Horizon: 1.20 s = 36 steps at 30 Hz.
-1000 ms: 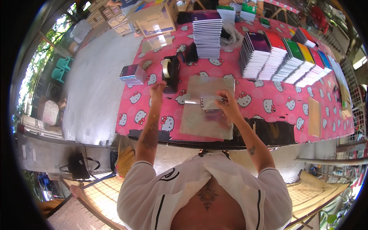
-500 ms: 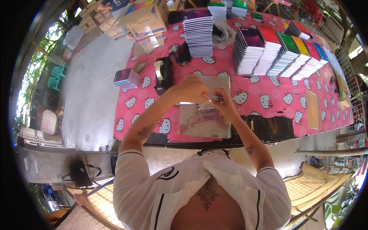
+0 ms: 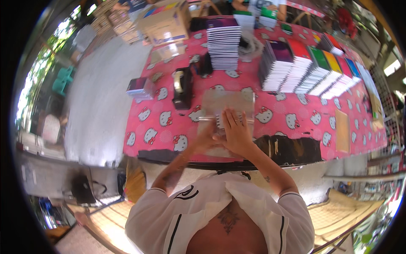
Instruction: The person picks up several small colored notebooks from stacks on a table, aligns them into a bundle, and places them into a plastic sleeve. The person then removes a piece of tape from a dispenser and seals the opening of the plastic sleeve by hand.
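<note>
In front of me on the table lies a clear plastic sheet or sleeve (image 3: pixel 228 98), with a small spiral-edged item, partly covered by my hands, at its middle. My right hand (image 3: pixel 237 132) rests flat across it, fingers stretched out and pointing away from me. Close beside it on the left, my left hand (image 3: pixel 205 138) is over the plastic's near part, its thumb side near the right hand. Motion blurs its fingers. A black tape dispenser (image 3: pixel 182 89) with a roll of tape stands to the left of the plastic.
A tall stack of spiral notebooks (image 3: pixel 223 46) stands beyond the plastic; coloured notebook stacks (image 3: pixel 277 70) fill the right side. A small notebook pile (image 3: pixel 140 88) sits at the left table edge, a cardboard box (image 3: pixel 165 25) farther back. Other people are at the far end.
Both hands have come down and nearer to me from a raised pinch over the plastic. The right hand has opened flat onto it, and the left has dropped beside it.
</note>
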Each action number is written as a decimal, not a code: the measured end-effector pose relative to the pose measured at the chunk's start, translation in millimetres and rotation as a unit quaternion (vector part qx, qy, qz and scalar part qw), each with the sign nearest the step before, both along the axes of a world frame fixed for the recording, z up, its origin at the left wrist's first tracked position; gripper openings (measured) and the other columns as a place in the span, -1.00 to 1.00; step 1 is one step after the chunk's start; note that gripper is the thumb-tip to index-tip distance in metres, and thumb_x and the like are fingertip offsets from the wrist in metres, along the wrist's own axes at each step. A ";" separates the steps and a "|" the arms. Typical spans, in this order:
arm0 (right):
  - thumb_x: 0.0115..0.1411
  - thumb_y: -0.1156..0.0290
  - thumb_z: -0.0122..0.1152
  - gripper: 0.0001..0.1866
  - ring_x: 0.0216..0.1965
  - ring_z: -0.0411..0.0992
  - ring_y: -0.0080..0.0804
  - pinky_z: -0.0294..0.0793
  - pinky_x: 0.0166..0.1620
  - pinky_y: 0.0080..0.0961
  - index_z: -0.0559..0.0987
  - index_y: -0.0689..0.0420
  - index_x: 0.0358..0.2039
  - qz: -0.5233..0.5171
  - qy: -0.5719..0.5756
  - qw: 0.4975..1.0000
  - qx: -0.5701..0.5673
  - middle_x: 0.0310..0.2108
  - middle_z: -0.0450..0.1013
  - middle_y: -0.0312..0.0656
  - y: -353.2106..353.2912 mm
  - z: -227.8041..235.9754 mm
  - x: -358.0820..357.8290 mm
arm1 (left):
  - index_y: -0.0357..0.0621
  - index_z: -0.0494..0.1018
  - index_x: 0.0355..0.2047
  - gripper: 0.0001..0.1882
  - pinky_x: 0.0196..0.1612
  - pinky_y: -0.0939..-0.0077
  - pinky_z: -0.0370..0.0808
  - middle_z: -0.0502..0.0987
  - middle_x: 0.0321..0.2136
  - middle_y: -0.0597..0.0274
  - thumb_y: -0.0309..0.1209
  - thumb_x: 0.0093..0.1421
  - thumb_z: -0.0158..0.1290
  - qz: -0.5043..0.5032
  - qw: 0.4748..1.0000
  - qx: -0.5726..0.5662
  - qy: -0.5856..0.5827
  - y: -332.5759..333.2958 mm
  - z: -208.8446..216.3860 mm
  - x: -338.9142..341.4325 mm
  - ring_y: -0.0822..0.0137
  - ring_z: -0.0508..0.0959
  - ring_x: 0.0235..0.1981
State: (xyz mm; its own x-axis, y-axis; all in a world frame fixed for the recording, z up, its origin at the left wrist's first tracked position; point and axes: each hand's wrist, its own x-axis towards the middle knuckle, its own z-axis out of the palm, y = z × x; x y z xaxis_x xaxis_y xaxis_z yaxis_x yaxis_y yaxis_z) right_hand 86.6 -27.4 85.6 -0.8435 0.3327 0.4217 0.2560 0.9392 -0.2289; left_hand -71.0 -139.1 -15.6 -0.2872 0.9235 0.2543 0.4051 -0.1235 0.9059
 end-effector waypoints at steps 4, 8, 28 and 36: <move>0.19 -0.16 0.16 -0.18 0.44 -0.01 0.01 -0.21 0.40 0.23 0.28 0.01 0.36 0.134 -0.076 0.988 0.003 0.42 0.04 0.05 -30.7 35.1 -0.4 | -0.27 0.34 0.14 -0.33 0.12 0.28 0.46 0.43 0.09 -0.16 -0.19 0.12 0.30 0.160 0.969 -0.001 0.185 -0.5 13.2 4.2 0.01 0.49 0.11; 0.21 -0.03 0.22 -0.29 0.43 0.01 0.01 -0.13 0.39 0.20 0.34 -0.03 0.31 0.270 -0.022 0.961 -0.046 0.41 0.06 0.09 -50.5 52.1 6.8 | -0.31 0.37 0.07 -0.31 -0.16 0.35 0.58 0.59 -0.20 0.00 -0.19 0.05 0.38 0.317 0.937 0.070 0.131 -50.6 114.7 -68.9 0.14 0.63 -0.25; 0.19 0.32 0.30 -0.48 0.15 0.39 0.06 0.41 0.10 -0.01 0.45 0.02 0.18 0.117 0.004 0.962 -0.247 0.26 0.28 0.01 -23.4 -38.0 87.0 | 0.08 0.63 -0.15 -0.36 -0.32 0.24 0.53 0.61 -0.42 -0.05 0.34 0.21 -0.06 0.610 0.782 -0.116 0.052 -97.1 102.7 -410.8 0.21 0.62 -0.38; 0.11 0.35 0.36 -0.31 0.23 0.22 0.24 0.32 0.19 0.05 0.34 0.08 0.26 -0.235 0.117 0.964 -0.045 0.27 0.18 0.19 190.2 39.9 214.7 | -0.33 0.41 0.12 -0.58 0.06 0.30 0.46 0.54 -0.03 -0.05 -0.41 0.30 0.11 0.323 0.902 0.221 0.180 161.1 187.1 -82.9 0.21 0.54 -0.01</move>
